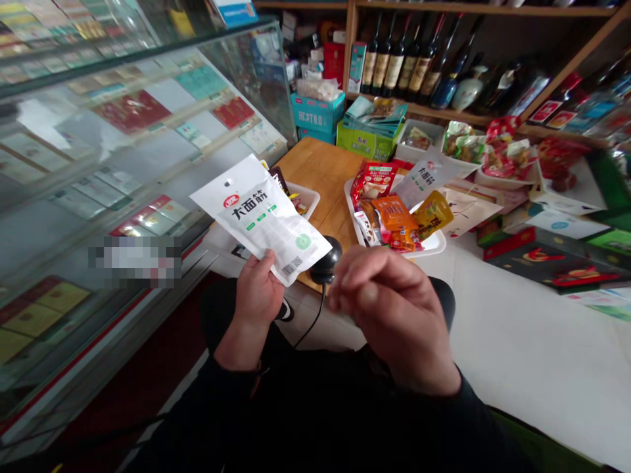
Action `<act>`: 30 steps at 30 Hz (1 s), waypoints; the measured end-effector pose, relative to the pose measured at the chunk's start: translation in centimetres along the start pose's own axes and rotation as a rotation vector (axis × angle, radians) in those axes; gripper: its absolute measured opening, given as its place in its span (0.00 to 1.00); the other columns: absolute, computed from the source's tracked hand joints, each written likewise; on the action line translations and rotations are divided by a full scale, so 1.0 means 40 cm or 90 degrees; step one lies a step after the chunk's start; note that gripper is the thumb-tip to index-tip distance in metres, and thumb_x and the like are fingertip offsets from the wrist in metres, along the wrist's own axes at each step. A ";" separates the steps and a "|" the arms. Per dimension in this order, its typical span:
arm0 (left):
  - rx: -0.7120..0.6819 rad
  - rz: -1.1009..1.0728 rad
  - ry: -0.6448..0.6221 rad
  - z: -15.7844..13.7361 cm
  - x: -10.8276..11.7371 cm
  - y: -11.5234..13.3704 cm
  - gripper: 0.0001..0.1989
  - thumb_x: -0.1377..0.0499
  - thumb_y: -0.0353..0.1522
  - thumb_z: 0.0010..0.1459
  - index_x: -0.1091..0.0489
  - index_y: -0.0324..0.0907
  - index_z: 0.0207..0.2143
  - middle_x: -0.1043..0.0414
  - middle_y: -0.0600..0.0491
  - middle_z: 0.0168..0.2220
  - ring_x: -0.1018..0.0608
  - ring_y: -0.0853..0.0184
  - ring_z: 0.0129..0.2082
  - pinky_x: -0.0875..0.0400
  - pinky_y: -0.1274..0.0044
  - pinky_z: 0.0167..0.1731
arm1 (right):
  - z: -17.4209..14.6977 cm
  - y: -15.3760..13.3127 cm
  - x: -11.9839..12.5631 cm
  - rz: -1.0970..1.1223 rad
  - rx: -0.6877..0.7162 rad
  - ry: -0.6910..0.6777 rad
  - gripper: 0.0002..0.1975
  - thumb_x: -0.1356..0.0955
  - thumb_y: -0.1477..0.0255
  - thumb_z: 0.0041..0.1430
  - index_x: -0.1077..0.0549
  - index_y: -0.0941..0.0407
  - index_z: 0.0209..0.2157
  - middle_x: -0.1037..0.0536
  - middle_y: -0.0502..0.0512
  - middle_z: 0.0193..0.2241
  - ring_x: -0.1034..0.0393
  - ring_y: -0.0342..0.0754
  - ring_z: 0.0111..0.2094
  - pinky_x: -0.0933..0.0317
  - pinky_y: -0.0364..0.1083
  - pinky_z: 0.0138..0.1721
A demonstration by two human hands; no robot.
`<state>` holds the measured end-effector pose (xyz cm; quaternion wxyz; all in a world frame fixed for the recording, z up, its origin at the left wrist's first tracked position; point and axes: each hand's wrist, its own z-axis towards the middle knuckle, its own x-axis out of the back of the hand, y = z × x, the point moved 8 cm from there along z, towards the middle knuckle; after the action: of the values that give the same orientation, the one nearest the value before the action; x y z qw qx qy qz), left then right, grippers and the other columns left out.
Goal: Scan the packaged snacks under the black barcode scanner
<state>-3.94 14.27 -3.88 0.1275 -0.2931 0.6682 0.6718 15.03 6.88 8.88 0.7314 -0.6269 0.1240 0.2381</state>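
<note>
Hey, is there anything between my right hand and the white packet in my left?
Nothing visible blocks it: open space separates your right hand from the white packet in your left hand. The black rounded device shows in that gap, but it seems to sit behind them, near the wooden table.

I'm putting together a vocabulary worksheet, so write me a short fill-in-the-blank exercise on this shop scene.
1. The white packet is held in the person's ____ hand.
2. Beyond the blurred right hand lies a tray of assorted snack packets, and its rim is ____.
3. The brown tabletop looks to be made of ____.
4. Dark glass ____ stand in a row on the back shelf.

Missing words: left; white; wood; bottles.
</note>
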 end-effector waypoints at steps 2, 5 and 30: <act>0.009 -0.026 0.009 0.002 0.000 0.000 0.19 0.34 0.31 0.59 0.25 0.42 0.53 0.25 0.46 0.58 0.26 0.55 0.61 0.30 0.63 0.62 | 0.050 0.077 0.085 -0.050 -0.027 0.139 0.06 0.26 0.65 0.59 0.23 0.53 0.33 0.24 0.50 0.31 0.31 0.44 0.30 0.35 0.45 0.34; 0.038 -0.042 0.018 0.004 -0.008 -0.009 0.20 0.32 0.31 0.57 0.25 0.42 0.53 0.23 0.45 0.56 0.24 0.54 0.59 0.30 0.60 0.61 | 0.087 0.210 0.162 -0.107 -0.125 0.237 0.15 0.24 0.63 0.54 0.24 0.54 0.41 0.21 0.52 0.35 0.28 0.45 0.33 0.35 0.44 0.34; 0.040 -0.027 0.006 0.012 -0.063 -0.019 0.23 0.31 0.34 0.57 0.25 0.43 0.55 0.26 0.46 0.59 0.26 0.53 0.62 0.29 0.64 0.61 | 0.100 0.367 0.202 -0.084 -0.194 0.252 0.18 0.24 0.58 0.50 0.28 0.57 0.29 0.27 0.49 0.21 0.35 0.42 0.22 0.40 0.43 0.25</act>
<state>-1.62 15.35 -3.12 0.1477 -0.3063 0.6834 0.6461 14.08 13.82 -6.84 0.6040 -0.7708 0.1864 0.0787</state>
